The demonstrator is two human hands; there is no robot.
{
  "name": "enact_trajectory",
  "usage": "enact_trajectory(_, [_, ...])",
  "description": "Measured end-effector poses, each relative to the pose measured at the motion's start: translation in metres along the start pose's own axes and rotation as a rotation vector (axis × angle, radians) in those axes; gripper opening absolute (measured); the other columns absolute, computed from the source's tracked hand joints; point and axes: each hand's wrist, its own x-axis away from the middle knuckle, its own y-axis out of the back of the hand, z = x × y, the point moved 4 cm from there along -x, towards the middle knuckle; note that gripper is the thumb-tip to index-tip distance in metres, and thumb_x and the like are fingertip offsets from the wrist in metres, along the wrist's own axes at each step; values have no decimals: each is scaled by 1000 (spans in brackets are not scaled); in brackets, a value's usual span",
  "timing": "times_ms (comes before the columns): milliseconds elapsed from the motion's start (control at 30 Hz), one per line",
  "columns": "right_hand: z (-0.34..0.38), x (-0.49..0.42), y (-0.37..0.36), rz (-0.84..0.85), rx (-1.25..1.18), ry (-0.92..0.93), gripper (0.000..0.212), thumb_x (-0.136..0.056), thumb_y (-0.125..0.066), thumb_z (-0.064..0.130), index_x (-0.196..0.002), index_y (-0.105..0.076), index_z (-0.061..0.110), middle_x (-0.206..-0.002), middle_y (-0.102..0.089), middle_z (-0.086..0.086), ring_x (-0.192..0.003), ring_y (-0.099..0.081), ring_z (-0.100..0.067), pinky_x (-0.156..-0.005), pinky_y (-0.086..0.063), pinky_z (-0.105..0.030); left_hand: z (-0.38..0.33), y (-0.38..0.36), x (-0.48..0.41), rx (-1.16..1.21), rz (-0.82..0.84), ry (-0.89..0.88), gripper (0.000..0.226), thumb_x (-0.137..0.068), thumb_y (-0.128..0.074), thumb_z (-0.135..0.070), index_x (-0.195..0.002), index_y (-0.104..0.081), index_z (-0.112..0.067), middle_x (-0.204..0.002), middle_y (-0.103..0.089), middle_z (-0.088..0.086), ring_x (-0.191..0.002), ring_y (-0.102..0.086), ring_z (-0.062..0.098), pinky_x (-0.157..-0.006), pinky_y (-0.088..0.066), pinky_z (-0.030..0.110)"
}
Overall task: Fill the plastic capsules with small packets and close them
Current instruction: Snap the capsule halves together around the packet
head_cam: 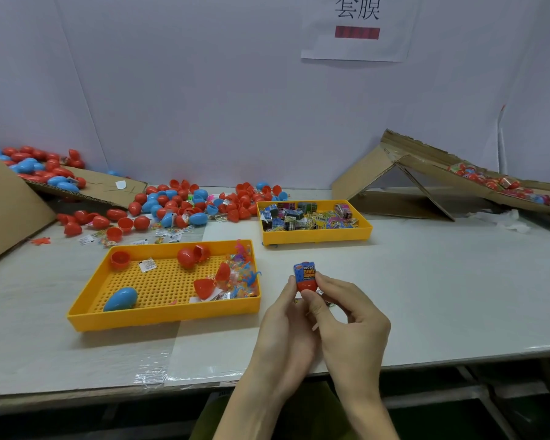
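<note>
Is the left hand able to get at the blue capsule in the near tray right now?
Likely yes once freed: the left hand grips the red capsule, but the blue capsule lies uncovered, nothing between.

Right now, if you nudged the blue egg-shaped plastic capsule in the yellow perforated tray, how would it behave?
On its rounded side, the blue egg-shaped plastic capsule would probably roll; the yellow perforated tray's wall should stop it. Likely light: a hollow shell.
</note>
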Motion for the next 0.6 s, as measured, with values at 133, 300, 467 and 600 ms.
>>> enact_trajectory(133, [4,-1,0,9,21,26,29,-77,-73,36,-106,-72,37,-103,-72,20,-100,-68,-8,-82,-58,-24,0,-1,0,-21,0,-20,44,-103,-42,-31,-97,-81,-11,-91,-70,9,-90,-63,18,-90,-44,29])
enact_trajectory(300, [6,-1,-2,35,33,29,35,-76,-74,38,-111,-71,35,-107,-70,21,-104,-66,-5,-84,-53,-15,1,-4,2,22,-16,-9,36,-100,-48,-28,-107,-76,-5,-92,-64,11,-85,-58,18,-80,-48,28])
enact_trajectory(467, [4,0,-1,26,59,48,33,-76,-77,25,-107,-73,34,-105,-70,24,-102,-66,0,-84,-52,-10,0,-9,5,-61,31,-12,35,-98,-52,-38,-110,-73,-12,-99,-64,7,-91,-58,14,-89,-45,28])
enact_trajectory(600, [1,0,1,28,59,41,37,-75,-81,12,-103,-73,33,-102,-71,22,-99,-67,2,-84,-52,-10,1,-9,5,-47,24,-19,30,-99,-52,-32,-104,-73,-11,-94,-66,5,-85,-62,12,-88,-45,28])
